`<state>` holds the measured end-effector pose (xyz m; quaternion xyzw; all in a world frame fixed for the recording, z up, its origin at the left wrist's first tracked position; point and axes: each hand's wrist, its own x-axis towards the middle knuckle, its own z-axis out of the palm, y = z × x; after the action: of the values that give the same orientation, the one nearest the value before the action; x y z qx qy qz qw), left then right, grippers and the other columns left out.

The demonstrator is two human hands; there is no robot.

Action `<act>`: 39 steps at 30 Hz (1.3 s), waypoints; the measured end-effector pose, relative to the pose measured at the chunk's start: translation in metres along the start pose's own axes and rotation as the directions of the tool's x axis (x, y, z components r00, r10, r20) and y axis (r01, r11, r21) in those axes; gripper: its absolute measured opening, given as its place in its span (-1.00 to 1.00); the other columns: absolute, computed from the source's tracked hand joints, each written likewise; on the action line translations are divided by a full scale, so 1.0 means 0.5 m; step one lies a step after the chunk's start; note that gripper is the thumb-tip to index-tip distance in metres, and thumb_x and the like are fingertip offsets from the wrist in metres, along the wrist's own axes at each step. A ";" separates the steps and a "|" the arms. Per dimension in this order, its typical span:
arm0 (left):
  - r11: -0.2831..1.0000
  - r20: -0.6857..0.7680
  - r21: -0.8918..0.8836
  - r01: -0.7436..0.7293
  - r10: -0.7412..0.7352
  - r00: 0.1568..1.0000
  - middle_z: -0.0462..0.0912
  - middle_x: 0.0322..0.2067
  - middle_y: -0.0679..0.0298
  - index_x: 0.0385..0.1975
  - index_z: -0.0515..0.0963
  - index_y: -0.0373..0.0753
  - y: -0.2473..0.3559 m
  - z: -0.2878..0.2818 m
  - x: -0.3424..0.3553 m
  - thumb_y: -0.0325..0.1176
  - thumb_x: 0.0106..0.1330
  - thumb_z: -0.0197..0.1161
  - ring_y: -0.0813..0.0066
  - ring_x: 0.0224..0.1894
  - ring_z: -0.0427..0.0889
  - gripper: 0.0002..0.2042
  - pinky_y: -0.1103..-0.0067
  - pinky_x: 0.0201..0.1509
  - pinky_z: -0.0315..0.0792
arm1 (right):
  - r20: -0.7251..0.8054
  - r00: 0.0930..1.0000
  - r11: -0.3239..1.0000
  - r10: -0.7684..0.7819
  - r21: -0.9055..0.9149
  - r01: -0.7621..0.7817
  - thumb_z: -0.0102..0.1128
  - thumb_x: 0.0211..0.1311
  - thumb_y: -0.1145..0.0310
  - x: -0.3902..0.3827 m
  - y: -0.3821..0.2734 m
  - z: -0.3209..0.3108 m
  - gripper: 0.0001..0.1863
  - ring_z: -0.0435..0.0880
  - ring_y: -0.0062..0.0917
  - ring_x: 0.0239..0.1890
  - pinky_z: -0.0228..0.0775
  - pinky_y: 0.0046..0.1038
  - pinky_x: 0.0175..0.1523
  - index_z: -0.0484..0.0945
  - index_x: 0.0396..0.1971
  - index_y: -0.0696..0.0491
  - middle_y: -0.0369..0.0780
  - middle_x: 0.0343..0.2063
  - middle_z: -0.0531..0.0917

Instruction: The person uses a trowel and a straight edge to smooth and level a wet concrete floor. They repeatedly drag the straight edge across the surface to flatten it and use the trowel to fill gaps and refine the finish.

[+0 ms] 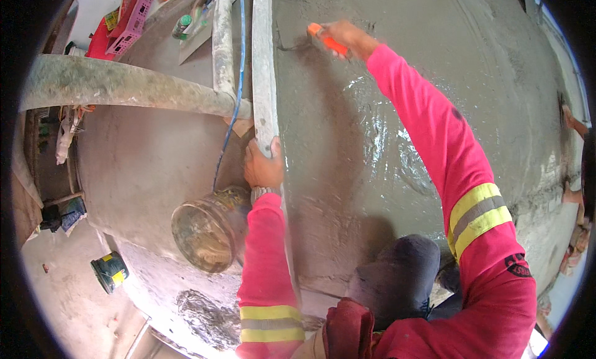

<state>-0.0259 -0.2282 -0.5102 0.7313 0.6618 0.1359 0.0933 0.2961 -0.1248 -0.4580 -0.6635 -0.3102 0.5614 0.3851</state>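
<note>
My right hand is closed round the orange handle of a trowel, out over wet grey cement at the far middle. The trowel's blade is smeared and hard to make out against the cement. Nearer to me, my left hand grips a long, pale, straight bar. That bar runs away from me along the left edge of the wet cement. Beside my left wrist stands a cement-stained bucket. Both my sleeves are red with yellow and grey bands.
Left of the bar, a thick stained pole meets a thinner pole, and a blue hose passes over them. A pink basket, a green bottle and a dark tub lie further left. My knee is bent nearby.
</note>
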 end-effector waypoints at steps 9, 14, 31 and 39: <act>1.000 0.019 -0.006 0.004 -0.003 1.000 0.53 -0.20 -0.03 -0.11 0.39 -0.31 -0.012 0.009 0.004 0.10 0.18 0.12 -0.05 -0.17 0.54 -0.46 0.16 -0.18 0.40 | 0.040 0.999 0.994 -0.015 -0.110 0.019 -0.04 0.24 0.20 -0.209 0.119 0.057 -0.42 0.43 -0.59 -0.75 0.30 -0.50 -0.69 0.24 0.26 0.06 -0.25 -0.66 0.49; 1.000 0.016 -0.002 -0.010 0.010 1.000 0.53 -0.19 -0.04 -0.12 0.40 -0.33 -0.002 0.013 0.007 0.11 0.19 0.11 -0.06 -0.15 0.54 -0.45 0.17 -0.15 0.40 | 0.012 0.999 0.970 -0.036 -0.239 0.037 -0.07 0.28 0.13 -0.319 0.182 0.085 -0.43 0.41 -0.60 -0.80 0.31 -0.48 -0.63 0.25 0.25 0.04 -0.26 -0.76 0.43; 0.999 -0.008 -0.025 -0.031 0.031 0.999 0.54 -0.19 -0.02 -0.11 0.40 -0.31 -0.005 0.010 0.001 0.13 0.18 0.10 -0.06 -0.16 0.54 -0.44 0.16 -0.16 0.39 | -0.003 1.000 0.964 -0.017 0.266 0.018 0.04 0.08 0.54 -0.246 0.096 0.228 -0.43 0.41 -0.62 -0.59 0.26 -0.52 -0.64 0.21 0.16 0.05 -0.26 -0.41 0.41; 1.000 0.039 -0.008 0.025 -0.025 0.999 0.54 -0.18 -0.02 -0.11 0.40 -0.30 -0.005 -0.004 0.000 0.12 0.18 0.10 -0.07 -0.15 0.53 -0.45 0.16 -0.14 0.39 | -0.091 0.995 0.953 -0.036 0.297 0.062 0.00 0.03 0.55 -0.209 0.108 0.199 -0.23 0.44 -0.54 -0.69 0.26 -0.47 -0.69 0.01 0.33 0.10 -0.18 -0.50 0.48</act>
<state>-0.0288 -0.2280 -0.5088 0.7250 0.6685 0.1235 0.1109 0.1783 -0.2242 -0.4591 -0.6127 -0.2215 0.5637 0.5077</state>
